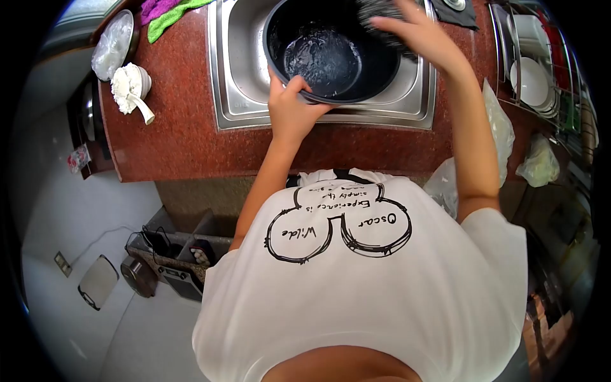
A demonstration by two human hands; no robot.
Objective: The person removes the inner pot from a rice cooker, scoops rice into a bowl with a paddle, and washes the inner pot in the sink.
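A large black pot (324, 63) rests tilted over the steel sink (238, 108), with water moving in its bottom. My left hand (293, 109) is closed on the pot's near left rim, thumb toward the inside. My right hand (423, 35) is at the pot's far right side, holding a dark, mesh-like scouring pad (380, 22) against or just above the inner wall; motion blurs the pad, and I cannot tell whether it touches. The top edge of the view cuts off part of the pot and pad.
Green cloth (167, 19) and purple cloth (156, 9) lie at the back left. A white bowl of white stuff with a handle (130, 88) sits on the red counter (172, 127). A dish rack with plates (531, 83) stands right, near plastic bags (499, 124).
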